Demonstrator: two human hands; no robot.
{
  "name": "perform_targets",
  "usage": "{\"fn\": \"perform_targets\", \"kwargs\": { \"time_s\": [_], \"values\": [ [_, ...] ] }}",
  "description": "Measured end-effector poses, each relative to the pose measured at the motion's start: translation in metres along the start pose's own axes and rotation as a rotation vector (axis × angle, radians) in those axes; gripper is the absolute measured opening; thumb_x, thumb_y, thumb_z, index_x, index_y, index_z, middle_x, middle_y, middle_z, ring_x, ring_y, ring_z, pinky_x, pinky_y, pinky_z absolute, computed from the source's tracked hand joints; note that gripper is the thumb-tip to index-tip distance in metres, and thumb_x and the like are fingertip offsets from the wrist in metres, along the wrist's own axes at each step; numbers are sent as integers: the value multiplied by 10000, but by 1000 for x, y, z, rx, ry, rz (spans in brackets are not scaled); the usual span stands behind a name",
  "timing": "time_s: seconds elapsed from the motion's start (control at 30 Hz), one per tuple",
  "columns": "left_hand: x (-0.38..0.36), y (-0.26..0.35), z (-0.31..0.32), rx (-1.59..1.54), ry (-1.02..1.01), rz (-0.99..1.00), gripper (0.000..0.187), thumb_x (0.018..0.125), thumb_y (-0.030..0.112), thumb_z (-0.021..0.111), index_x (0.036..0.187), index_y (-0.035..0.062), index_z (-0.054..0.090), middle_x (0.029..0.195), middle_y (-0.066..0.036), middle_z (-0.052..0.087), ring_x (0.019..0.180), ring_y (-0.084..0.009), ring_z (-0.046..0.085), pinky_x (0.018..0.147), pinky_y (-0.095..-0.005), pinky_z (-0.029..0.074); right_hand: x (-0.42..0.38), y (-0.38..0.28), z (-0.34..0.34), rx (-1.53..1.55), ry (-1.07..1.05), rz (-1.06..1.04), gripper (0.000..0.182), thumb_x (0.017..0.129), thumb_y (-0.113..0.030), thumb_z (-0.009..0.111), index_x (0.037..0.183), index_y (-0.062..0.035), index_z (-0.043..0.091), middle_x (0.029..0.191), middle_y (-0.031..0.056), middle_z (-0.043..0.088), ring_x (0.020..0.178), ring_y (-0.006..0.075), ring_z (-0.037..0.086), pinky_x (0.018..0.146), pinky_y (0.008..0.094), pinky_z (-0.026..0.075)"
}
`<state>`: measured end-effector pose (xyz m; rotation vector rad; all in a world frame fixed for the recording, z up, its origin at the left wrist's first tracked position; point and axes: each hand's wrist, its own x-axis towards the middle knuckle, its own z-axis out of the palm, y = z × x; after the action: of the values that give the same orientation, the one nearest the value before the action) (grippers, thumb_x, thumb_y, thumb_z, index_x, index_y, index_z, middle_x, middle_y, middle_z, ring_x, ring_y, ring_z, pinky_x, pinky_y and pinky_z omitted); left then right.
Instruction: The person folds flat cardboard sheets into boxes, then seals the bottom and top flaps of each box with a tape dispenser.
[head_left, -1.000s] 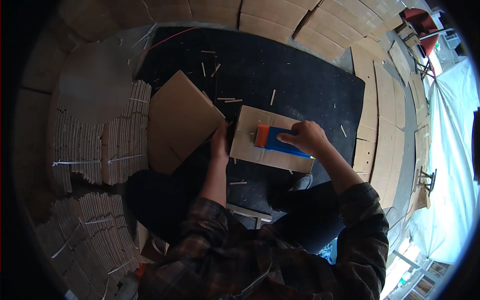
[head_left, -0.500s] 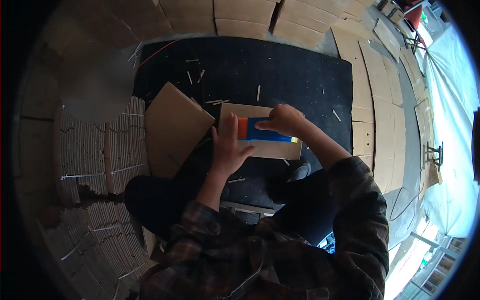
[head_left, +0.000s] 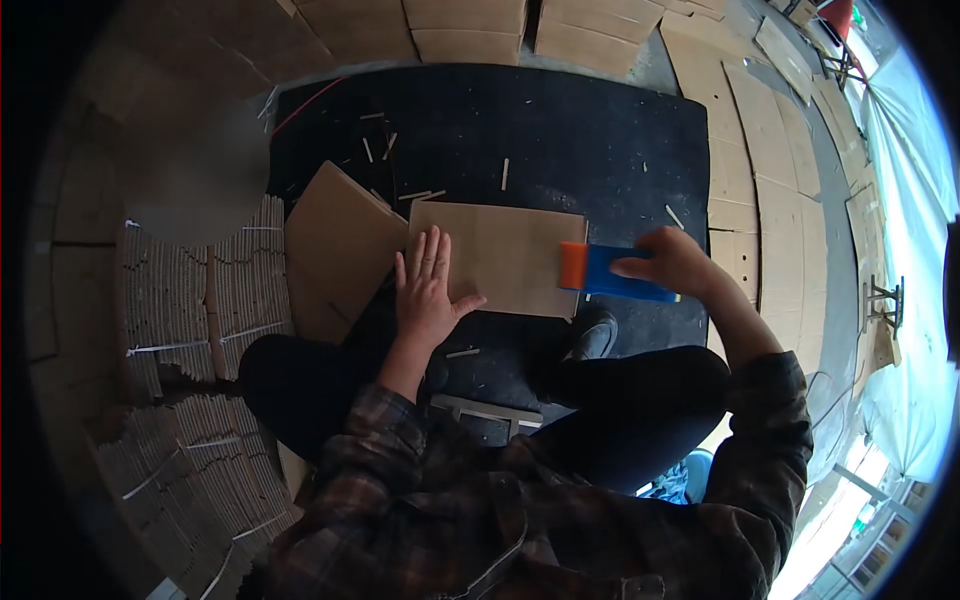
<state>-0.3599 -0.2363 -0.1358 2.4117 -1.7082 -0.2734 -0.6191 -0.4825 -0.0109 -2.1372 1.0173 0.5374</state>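
Note:
A small flat-topped cardboard box (head_left: 505,262) lies in front of me on a dark mat. My left hand (head_left: 426,290) rests flat on the left end of its top, fingers stretched out and thumb apart. At the box's right edge, my right hand (head_left: 672,265) grips a blue tape dispenser (head_left: 625,273) with an orange end. That orange end sits over the right side of the box top, while the blue body reaches out past the edge. Any tape on the box is too faint to make out.
A larger folded cardboard piece (head_left: 345,250) lies left of the box. Bundled flat cardboard stacks (head_left: 170,300) stand further left. Thin strips are scattered over the dark mat (head_left: 600,130). Cardboard boxes (head_left: 465,30) line the back; flat sheets (head_left: 780,200) lie right.
My right hand has moved the tape dispenser rightward across the box top to its right edge. My left hand has settled flat on the left end. The view has shifted slightly.

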Motion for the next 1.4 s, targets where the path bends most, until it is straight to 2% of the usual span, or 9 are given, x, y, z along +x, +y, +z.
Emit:
{"fn": "perform_targets", "kwargs": {
  "time_s": [0.17, 0.23, 0.4, 0.5, 0.67, 0.9, 0.97, 1.13, 1.4],
  "values": [
    [2, 3, 2, 35, -12, 2, 1103, 728, 701, 590, 1523, 65, 164, 1599, -95, 137, 1475, -267, 119, 1161, -565, 88, 9, 23, 12, 13, 44, 36, 475, 811, -498, 722, 832, -24, 726, 719, 130, 667, 646, 203, 665, 628, 327, 522],
    [1, 5, -2, 49, -14, 4, 1104, 729, 710, 580, 1521, 61, 167, 1597, -103, 137, 1475, -277, 116, 1158, -575, 79, 14, 28, 11, 5, 20, 83, 575, 783, -581, 697, 944, -31, 739, 847, 154, 702, 773, 251, 699, 737, 351, 551],
    [16, 59, 3, 133, -111, 35, 1170, 719, 764, 547, 1510, 5, 138, 1593, -166, 97, 1480, -304, 51, 1150, -601, 23, 14, 28, 14, 22, 73, 81, 533, 786, -553, 707, 881, -29, 734, 801, 151, 688, 724, 239, 687, 698, 346, 541],
    [31, 112, 5, 23, -192, 226, 1206, 700, 754, 595, 1500, -26, 138, 1590, -180, 87, 1480, -304, 35, 1162, -573, 32, 14, 29, 16, 38, 103, 37, 509, 795, -526, 715, 824, -18, 725, 743, 145, 675, 665, 228, 674, 651, 337, 532],
    [38, 137, 19, -138, -137, 221, 1217, 679, 618, 738, 1499, -32, 117, 1586, -189, 85, 1478, -316, 59, 1179, -524, 36, 16, 34, 17, 28, 130, 4, 536, 794, -554, 689, 820, -20, 727, 739, 153, 675, 679, 258, 679, 663, 356, 538],
    [68, 127, -1, -348, -55, 407, 1166, 615, 467, 839, 1496, 47, 202, 1536, -159, 281, 1455, -303, 196, 1147, -513, 146, 15, 39, 17, 35, 124, -80, 561, 784, -582, 651, 828, -28, 725, 718, 186, 659, 704, 320, 676, 675, 398, 533],
    [89, 137, 2, -262, -57, 592, 1149, 628, 519, 812, 1502, 91, 202, 1529, -125, 287, 1450, -293, 192, 1156, -561, 86, 13, 42, 20, 47, 115, -79, 557, 784, -580, 652, 827, -30, 725, 713, 185, 654, 704, 322, 674, 673, 398, 530],
    [99, 131, 22, -231, -55, 632, 1150, 627, 444, 818, 1514, 175, 137, 1444, -89, 371, 1453, -328, 154, 1124, -672, 21, 1, 57, 16, 64, 161, -109, 538, 784, -565, 660, 824, -31, 714, 684, 180, 632, 685, 311, 661, 646, 393, 517],
    [105, 130, 19, -170, -99, 639, 1098, 658, 418, 759, 1518, 128, 140, 1353, -51, 476, 1451, -318, 141, 1124, -658, -37, -43, 105, -12, 114, 86, 4, 463, 786, -499, 689, 850, -41, 723, 742, 159, 667, 731, 307, 670, 679, 391, 524]
  ]
}}
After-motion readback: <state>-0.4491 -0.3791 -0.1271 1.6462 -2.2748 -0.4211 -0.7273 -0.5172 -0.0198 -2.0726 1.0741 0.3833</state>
